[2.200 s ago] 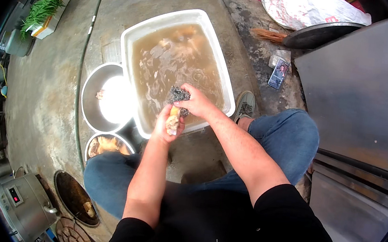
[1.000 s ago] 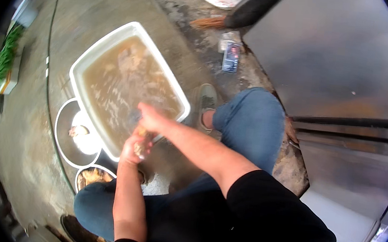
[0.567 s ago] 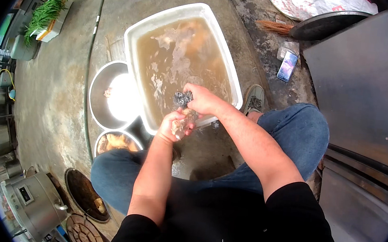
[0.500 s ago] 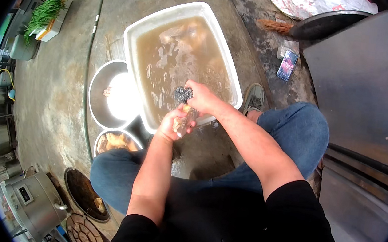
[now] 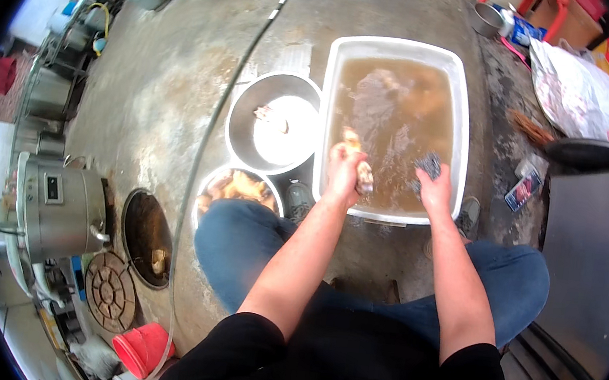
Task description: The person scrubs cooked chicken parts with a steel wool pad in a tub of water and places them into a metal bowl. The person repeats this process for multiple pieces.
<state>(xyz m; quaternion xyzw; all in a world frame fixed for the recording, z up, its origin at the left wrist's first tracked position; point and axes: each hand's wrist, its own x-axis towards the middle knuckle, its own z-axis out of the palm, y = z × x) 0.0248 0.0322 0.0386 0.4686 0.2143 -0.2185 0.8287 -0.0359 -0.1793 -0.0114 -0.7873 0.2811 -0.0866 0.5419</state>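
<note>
While the left hand (image 5: 343, 173) is gripping a pale piece of meat (image 5: 360, 172) over the near edge of the white tub (image 5: 399, 50) of murky water, the right hand (image 5: 434, 190), just beside it, is clutching a grey scouring pad (image 5: 428, 166).

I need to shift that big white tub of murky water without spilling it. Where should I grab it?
Grip the white tub by the rolled rim on its two long sides, one hand each, coming from the near short end. It is rectangular and nearly full of brown water, so a one-sided lift would probably tip it.
</note>
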